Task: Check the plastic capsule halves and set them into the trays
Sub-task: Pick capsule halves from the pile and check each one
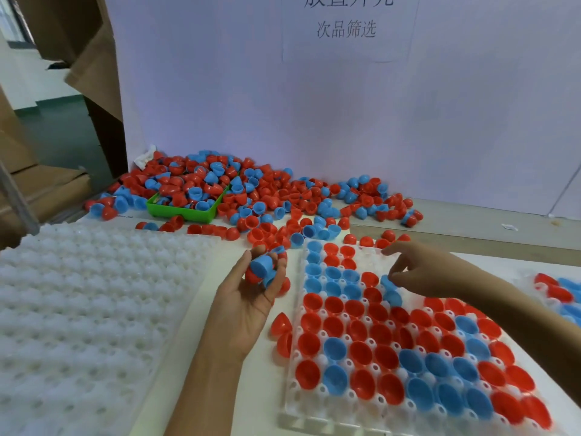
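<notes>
I work at a sorting bench in a small factory or packing workshop. A printed Chinese sign [345, 28] hangs on the white backdrop before me, cardboard cartons [91, 51] stand at the left, loose red and blue capsule halves [251, 196] lie heaped, and moulded white trays [94, 303] cover the table.

The surface [239, 357] is viewed from one head-worn camera, angled forward and down, close above both grips.
</notes>
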